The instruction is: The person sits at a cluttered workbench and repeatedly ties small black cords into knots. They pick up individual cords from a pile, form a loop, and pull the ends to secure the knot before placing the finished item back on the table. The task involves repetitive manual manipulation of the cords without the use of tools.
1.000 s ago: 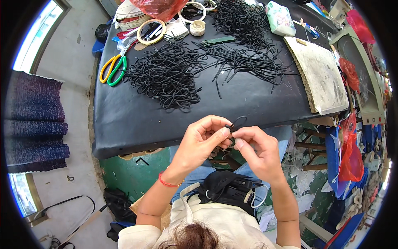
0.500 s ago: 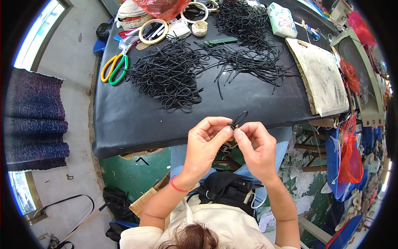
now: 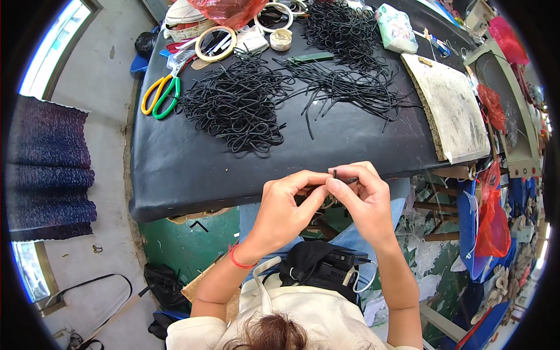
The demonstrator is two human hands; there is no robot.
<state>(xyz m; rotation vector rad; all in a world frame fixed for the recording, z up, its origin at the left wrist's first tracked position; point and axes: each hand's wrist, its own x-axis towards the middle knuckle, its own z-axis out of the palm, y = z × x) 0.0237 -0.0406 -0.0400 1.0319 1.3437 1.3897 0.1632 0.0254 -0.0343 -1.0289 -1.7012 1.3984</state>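
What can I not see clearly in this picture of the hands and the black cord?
- Head view: most of the black cord is hidden by the left hand and right hand.
- Whether it is knotted: too small.
- The red bag: cut off by the top edge.

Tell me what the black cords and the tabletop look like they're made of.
Cord piece held by left hand and right hand, like the cord pile: probably matte rubber or elastic, curling limply. Tabletop: seemingly black leatherette, with a soft sheen and rounded padded edge.
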